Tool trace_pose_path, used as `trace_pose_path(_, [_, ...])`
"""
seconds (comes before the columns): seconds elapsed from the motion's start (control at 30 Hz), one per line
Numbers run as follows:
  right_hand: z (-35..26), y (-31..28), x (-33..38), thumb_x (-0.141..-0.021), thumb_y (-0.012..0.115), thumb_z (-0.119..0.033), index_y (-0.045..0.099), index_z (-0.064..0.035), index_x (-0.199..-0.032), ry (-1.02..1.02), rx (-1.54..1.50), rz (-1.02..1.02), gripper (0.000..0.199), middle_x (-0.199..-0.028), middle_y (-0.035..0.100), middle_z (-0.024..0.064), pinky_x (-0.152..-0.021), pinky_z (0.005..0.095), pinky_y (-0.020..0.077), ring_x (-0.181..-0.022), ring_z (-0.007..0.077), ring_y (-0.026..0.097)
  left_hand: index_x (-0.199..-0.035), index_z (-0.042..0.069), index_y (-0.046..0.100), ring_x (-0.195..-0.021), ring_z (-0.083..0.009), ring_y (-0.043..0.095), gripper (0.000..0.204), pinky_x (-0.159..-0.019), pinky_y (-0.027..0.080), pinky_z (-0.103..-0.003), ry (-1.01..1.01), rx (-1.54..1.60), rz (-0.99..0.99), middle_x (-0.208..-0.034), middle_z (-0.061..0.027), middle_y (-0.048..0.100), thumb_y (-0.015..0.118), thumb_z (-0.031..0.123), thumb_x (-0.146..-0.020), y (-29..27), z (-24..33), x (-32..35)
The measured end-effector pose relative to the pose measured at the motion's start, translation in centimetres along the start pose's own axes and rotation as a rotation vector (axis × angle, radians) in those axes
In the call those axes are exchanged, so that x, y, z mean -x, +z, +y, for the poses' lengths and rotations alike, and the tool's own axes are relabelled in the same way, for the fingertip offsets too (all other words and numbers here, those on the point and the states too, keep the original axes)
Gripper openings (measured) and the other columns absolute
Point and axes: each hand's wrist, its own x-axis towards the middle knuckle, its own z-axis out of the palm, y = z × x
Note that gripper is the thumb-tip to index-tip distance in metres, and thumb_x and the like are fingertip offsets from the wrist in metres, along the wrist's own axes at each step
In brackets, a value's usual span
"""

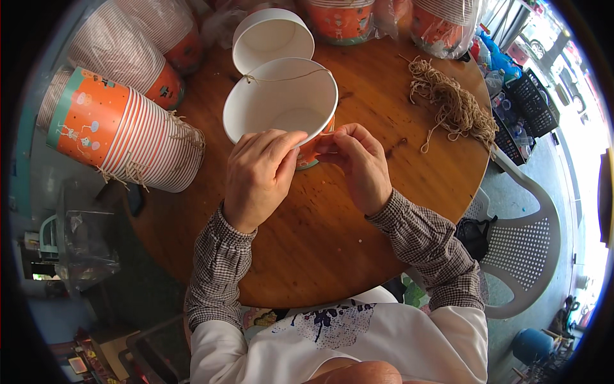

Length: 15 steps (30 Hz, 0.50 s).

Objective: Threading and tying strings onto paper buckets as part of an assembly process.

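Note:
A white-lined paper bucket (281, 96) with an orange and green outside stands before me, mouth up. Thin twine (294, 78) is knotted at the left side of its rim and runs across the mouth to the right side. My left hand (259, 176) is closed on the near rim, fingers pressed together. Just right of it, my right hand (358, 166) pinches at the bucket's near right side. A thin pale strand, apparently twine, shows at those fingertips, but its end is hidden. Behind this bucket another white paper bucket (274, 45) lies tilted toward me.
A nested stack of orange buckets (109, 121) with twine loops lies at the left. Plastic-wrapped bucket stacks (118, 48) line the far edge. A tangled twine heap (444, 96) lies at the right of the round wooden table (409, 166). A grey plastic chair (521, 249) stands right.

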Motion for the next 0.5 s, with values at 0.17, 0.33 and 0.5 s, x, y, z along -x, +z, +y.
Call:
trace_pose_path(0.17, [-0.12,0.16,0.11,-0.099,0.047,-0.014,0.053,-0.0051,-0.100,0.019,0.016,0.017,0.011,-0.098,0.066,0.0092,-0.086,0.0329,0.0528,-0.092,0.0191,0.065,-0.102,0.004,0.065,-0.082,-0.0265,0.064,0.024,-0.073,0.050,-0.035,-0.015,0.034,-0.010,-0.091,-0.0089,0.067,0.067,-0.004,-0.079,0.20,0.06,0.13])
trace_pose_path(0.33, [0.05,0.45,0.31,-0.099,0.048,-0.015,0.053,-0.0056,-0.100,0.021,0.016,0.007,0.011,-0.097,0.065,0.0078,-0.085,0.0335,0.0528,-0.092,0.0188,0.065,-0.102,0.003,0.065,-0.081,-0.0268,0.065,0.024,-0.070,0.052,-0.035,-0.030,0.063,-0.012,-0.090,-0.0096,0.067,0.066,-0.005,-0.079,0.20,0.06,0.28])
trace_pose_path(0.5, [0.58,0.44,0.38,-0.099,0.052,-0.016,0.055,-0.0042,-0.100,-0.021,0.100,-0.037,0.012,-0.091,0.065,0.0053,-0.077,0.0298,0.0533,-0.083,0.0142,0.064,-0.102,0.003,0.065,-0.081,-0.0267,0.065,0.024,-0.070,0.051,-0.035,-0.012,0.048,-0.020,-0.090,-0.0095,0.067,0.067,-0.004,-0.080,0.00,0.45,0.10])
